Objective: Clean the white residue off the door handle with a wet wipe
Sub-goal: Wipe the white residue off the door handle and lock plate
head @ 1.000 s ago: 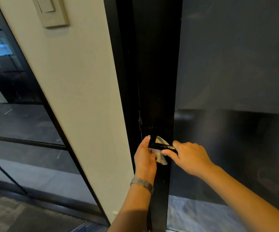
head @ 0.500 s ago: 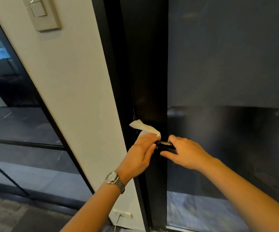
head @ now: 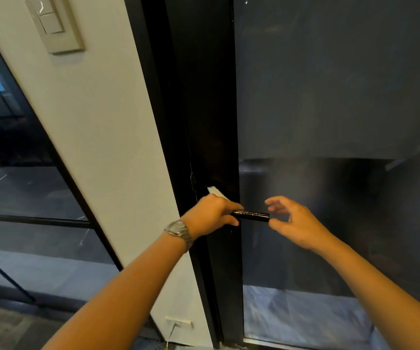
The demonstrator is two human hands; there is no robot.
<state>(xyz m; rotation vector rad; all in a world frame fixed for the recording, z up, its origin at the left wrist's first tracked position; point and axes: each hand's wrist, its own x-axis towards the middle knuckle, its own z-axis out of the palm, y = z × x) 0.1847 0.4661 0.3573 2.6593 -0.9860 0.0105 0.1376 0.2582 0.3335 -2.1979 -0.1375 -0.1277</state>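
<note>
A black lever door handle (head: 251, 215) sticks out to the right from the dark door frame (head: 208, 122), with faint white specks on its left part. My left hand (head: 212, 214) is curled round the handle's inner end with a white wet wipe (head: 215, 192) under the fingers; a corner of the wipe pokes out above the knuckles. My right hand (head: 296, 221) hovers just off the handle's free end, fingers spread and loosely bent, holding nothing.
A dark glass door panel (head: 330, 97) fills the right side. A white wall strip (head: 97, 122) with a beige light switch (head: 55, 24) stands left of the frame, and glass partitions (head: 14, 185) lie further left. A small wall outlet (head: 178, 322) sits near the floor.
My right hand let go of the handle's end and drew back to the right with fingers spread. My left hand slid onto the handle with the wipe, which now shows less above the hand.
</note>
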